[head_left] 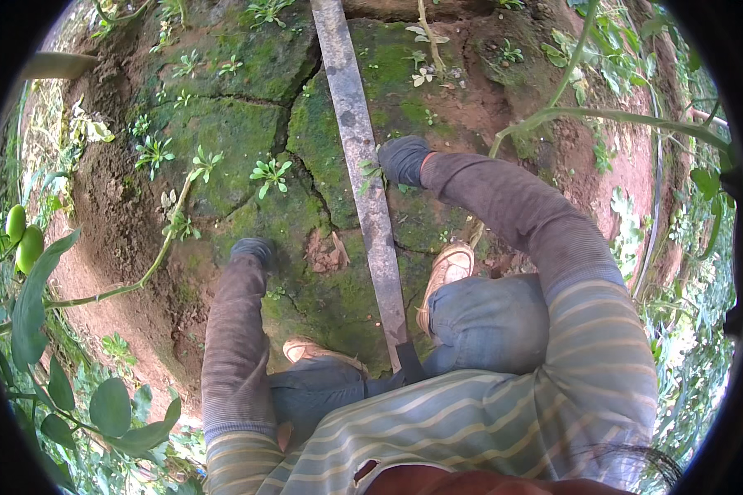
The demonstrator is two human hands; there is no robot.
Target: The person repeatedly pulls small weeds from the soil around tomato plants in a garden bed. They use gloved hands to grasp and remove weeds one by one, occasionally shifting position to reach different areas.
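Observation:
My right hand (404, 162), in a dark glove, is closed at the edge of a long flat grey strip (357, 132) mottled with dark spots. A small green weed (371, 175) shows at its fingertips, its leaves lying over the strip. Low over the mossy soil to the left is my left hand (254, 250), also gloved; its fingers are mostly hidden below the back of the hand. Between the two hands a leafy weed (270, 175) grows by a crack in the ground. The strip runs from the far edge down between my legs to a black end piece (409, 363).
Several small weeds (153, 154) dot the cracked, mossy soil (223, 132). A bent green stem (153, 268) crosses at left, near green fruits (28, 247) and broad leaves. Another thick stem (611, 115) arches at right. My shoes (450, 266) stand on both sides of the strip.

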